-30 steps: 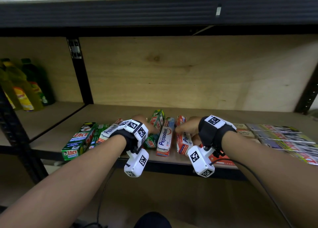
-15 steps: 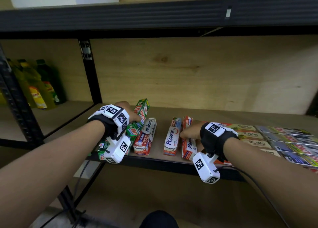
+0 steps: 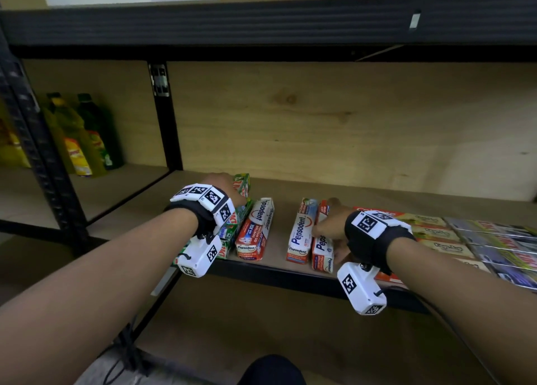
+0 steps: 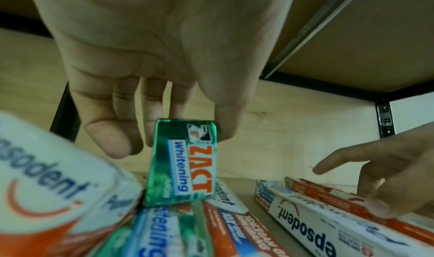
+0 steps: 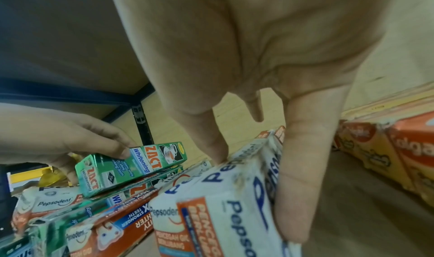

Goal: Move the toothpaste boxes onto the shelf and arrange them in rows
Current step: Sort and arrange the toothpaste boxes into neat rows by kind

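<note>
Rows lie finished at right, but left hand [image 4: 150,60] pinches a lifted Zact box [image 4: 182,163] while right hand [image 5: 270,60] clasps two Pepsodent boxes [image 5: 237,192], a loose heap left to sort.

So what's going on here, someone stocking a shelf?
Yes. A person is sorting toothpaste boxes on a wooden shelf. The left hand holds a green Zact box by its end, lifted above a jumbled pile at the shelf's left. The right hand presses on two white Pepsodent boxes standing on edge side by side near the front. Further right, more boxes already lie in neat rows.
</note>
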